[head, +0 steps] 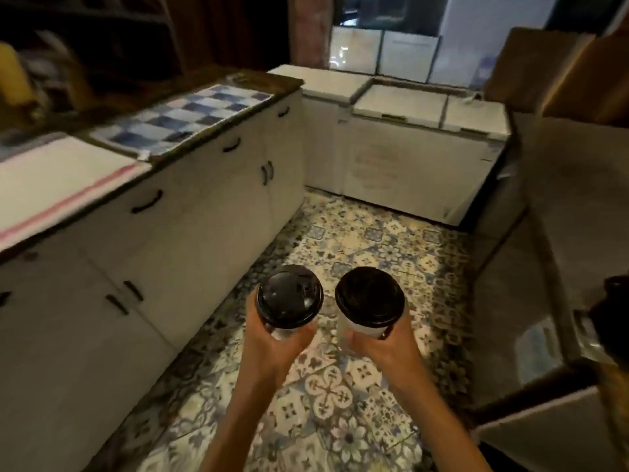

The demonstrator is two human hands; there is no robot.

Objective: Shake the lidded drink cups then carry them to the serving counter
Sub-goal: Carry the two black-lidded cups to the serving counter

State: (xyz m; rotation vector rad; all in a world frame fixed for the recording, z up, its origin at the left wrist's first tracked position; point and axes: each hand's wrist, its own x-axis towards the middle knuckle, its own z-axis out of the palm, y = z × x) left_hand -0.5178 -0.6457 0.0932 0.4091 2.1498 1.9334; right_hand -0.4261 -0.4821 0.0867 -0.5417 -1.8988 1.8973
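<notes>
Two white paper cups with black plastic lids are being held upright, side by side, above the patterned tile floor [340,233]. The left cup [289,298] is being wrapped by the left hand [272,345]; the right cup [370,303] is being gripped by the right hand [381,345]. A white-cabinet table [170,199] is lying to the left.

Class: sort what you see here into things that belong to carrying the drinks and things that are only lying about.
Part of the job: left hand; left cup with black lid; right hand; right cup with black lid.

Just lying about: blue checked cloth; white towel with pink stripe; chest freezers.
</notes>
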